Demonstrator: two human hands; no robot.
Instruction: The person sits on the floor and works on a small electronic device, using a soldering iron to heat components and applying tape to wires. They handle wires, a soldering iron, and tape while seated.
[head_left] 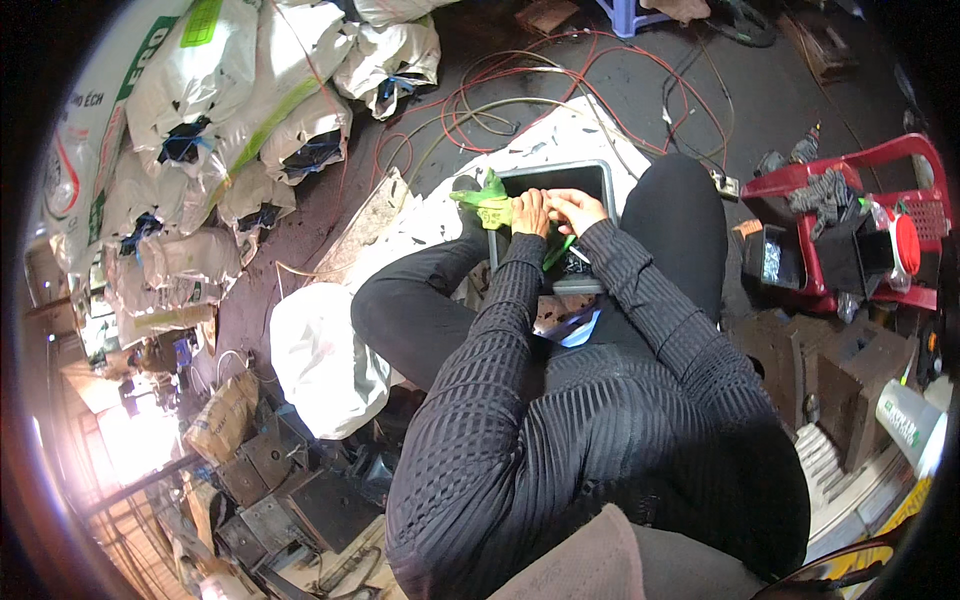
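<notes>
My left hand (530,215) and my right hand (576,209) meet above a dark rectangular bin (597,172) between my legs. Fingers of both are closed and pressed together around something small that I cannot make out. Just left of my left hand, over the bin's edge, is a crumpled yellow-green thing (494,208) with dark marks; whether my left hand grips it is unclear. Below my hands a thin green-and-white thing (560,252) shows beside my right wrist. Small dark pieces (575,266) lie in the bin's near end, partly hidden by my forearms.
White sheeting (560,135) with dark scraps lies under the bin. Red and pale hoses (470,100) coil beyond it. Stuffed white sacks (190,90) stack at the left, with a white bag (330,360) by my knee. A red plastic chair (860,165) holding black containers stands at right.
</notes>
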